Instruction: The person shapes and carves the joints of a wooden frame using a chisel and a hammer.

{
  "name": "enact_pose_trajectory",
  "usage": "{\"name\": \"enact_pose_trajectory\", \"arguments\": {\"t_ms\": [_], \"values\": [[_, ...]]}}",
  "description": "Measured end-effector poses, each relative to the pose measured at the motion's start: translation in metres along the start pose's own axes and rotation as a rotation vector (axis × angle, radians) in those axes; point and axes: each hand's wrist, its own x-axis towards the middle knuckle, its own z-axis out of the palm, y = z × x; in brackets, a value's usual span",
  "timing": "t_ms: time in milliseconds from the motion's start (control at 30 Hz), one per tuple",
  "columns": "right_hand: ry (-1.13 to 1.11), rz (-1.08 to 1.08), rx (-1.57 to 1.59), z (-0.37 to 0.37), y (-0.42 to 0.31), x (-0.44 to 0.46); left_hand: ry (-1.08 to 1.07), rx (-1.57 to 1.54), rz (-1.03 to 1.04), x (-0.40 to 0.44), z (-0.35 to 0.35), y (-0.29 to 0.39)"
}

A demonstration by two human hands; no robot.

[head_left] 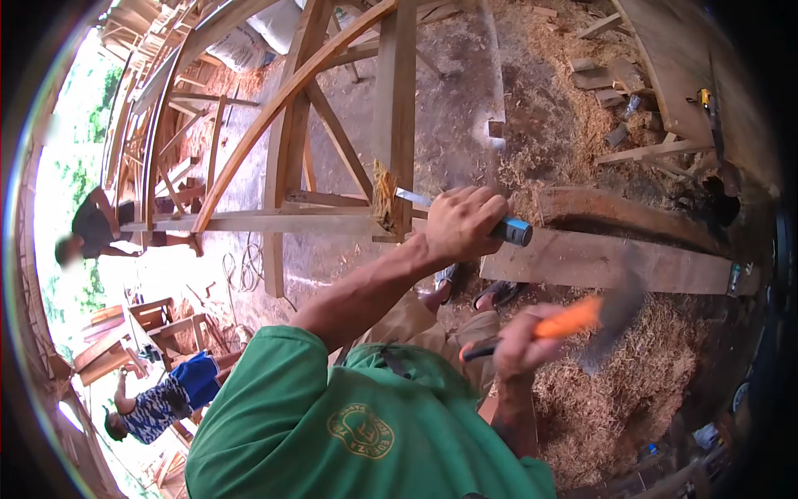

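Note:
My left hand (pixel 467 223) is closed around a chisel with a blue and black handle (pixel 515 231). The chisel's metal blade (pixel 413 197) points left, toward the rough, splintered end (pixel 384 195) of a wooden joint on a frame (pixel 395 108). Lower and to the right, my right hand (pixel 525 339) grips a hammer by its orange and black handle (pixel 569 318). The hammer's dark head (pixel 622 308) is blurred by motion and apart from the chisel.
A wide plank (pixel 615 259) lies right of my left hand. Wood shavings (pixel 615 399) cover the floor at lower right. Wood offcuts (pixel 611 76) lie at upper right. Two other people, one in blue shorts (pixel 197 381), are at the left among wooden frames.

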Motion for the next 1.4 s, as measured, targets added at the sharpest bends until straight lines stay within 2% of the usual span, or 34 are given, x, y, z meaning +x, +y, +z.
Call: {"name": "enact_pose_trajectory", "arguments": {"t_ms": [33, 67, 100, 167, 200, 233, 300, 367, 400, 433, 500, 567, 633, 700, 767, 800, 833, 900, 967, 1000, 1033, 1100, 1167, 1200, 1233, 1333, 1400], "values": [[-0.096, -0.17, -0.213, 0.003, 0.024, -0.004, -0.002, -0.014, 0.005, 0.001, 0.001, 0.0], [-0.232, 0.17, -0.222, 0.004, 0.032, -0.006, -0.006, -0.025, 0.013, -0.003, 0.003, 0.002], [-0.217, 0.168, -0.224, -0.001, 0.035, -0.008, -0.006, -0.021, 0.006, -0.005, 0.005, 0.001], [-0.141, 0.42, -0.009, -0.008, 0.038, -0.009, -0.001, 0.0, -0.013, -0.005, 0.004, -0.003], [-0.104, 0.278, -0.021, -0.013, 0.037, -0.012, -0.013, 0.002, -0.009, -0.003, 0.001, 0.001], [0.073, 0.308, 0.259, -0.003, 0.038, -0.017, -0.018, 0.01, 0.009, 0.001, 0.0, -0.001], [-0.117, 0.171, -0.106, 0.003, 0.053, -0.029, -0.021, 0.001, 0.03, 0.001, 0.003, -0.004], [-0.242, 0.223, -0.182, 0.007, 0.066, -0.024, -0.09, -0.014, -0.039, -0.002, 0.005, -0.004], [-0.235, 0.414, -0.068, 0.002, 0.047, -0.019, -0.085, -0.006, -0.034, 0.001, 0.006, -0.006], [-0.254, 0.419, -0.064, 0.001, 0.05, -0.021, -0.11, -0.004, -0.004, 0.0, 0.006, -0.005], [-0.024, 0.41, 0.282, -0.005, 0.064, -0.029, -0.146, -0.006, 0.026, -0.005, 0.004, -0.006], [-0.004, 0.437, 0.275, -0.005, 0.066, -0.032, -0.128, 0.023, 0.028, -0.006, 0.008, -0.006], [-0.347, 0.396, -0.207, 0.006, 0.047, -0.022, -0.159, 0.001, 0.022, -0.006, 0.006, -0.004], [-0.33, 0.401, -0.128, 0.001, 0.043, -0.018, -0.184, 0.024, 0.0, -0.005, 0.005, -0.007], [0.025, 0.541, 0.315, -0.006, 0.047, -0.022, -0.193, 0.03, 0.021, -0.004, 0.007, -0.009], [0.076, 0.503, 0.443, -0.017, 0.033, -0.021, -0.194, 0.03, 0.021, -0.005, 0.008, -0.009], [0.167, 0.456, 0.411, -0.016, 0.033, -0.022, -0.195, 0.026, 0.021, -0.006, 0.009, -0.007], [-0.155, 0.413, -0.028, -0.002, 0.039, -0.022, -0.195, 0.037, 0.017, -0.012, 0.014, -0.008], [-0.194, 0.403, -0.08, -0.004, 0.045, -0.022, -0.381, 0.126, -0.061, -0.017, 0.016, -0.009], [-0.258, 0.381, -0.139, -0.005, 0.054, -0.014, -0.368, 0.133, -0.045, -0.015, 0.021, -0.013], [-0.12, 0.29, -0.046, -0.012, 0.084, -0.026, -0.36, 0.138, 0.003, -0.023, 0.023, -0.013], [0.085, 0.36, 0.087, -0.03, 0.074, -0.025, -0.367, 0.131, 0.059, -0.025, 0.023, -0.01], [0.292, 0.439, 0.165, -0.041, 0.043, -0.013, -0.312, 0.076, -0.026, -0.018, 0.013, -0.007], [0.327, 0.463, 0.217, -0.046, 0.033, -0.006, -0.261, 0.012, -0.007, -0.012, 0.006, -0.008], [0.249, 0.49, 0.221, -0.062, 0.047, -0.012, -0.263, 0.012, -0.007, -0.012, 0.005, -0.006], [0.2, 0.479, 0.183, -0.064, 0.048, -0.011, -0.21, -0.072, 0.102, -0.005, -0.002, 0.002], [0.212, 0.582, 0.105, -0.058, 0.04, -0.01, -0.198, -0.075, 0.093, -0.003, 0.004, -0.001]]}}
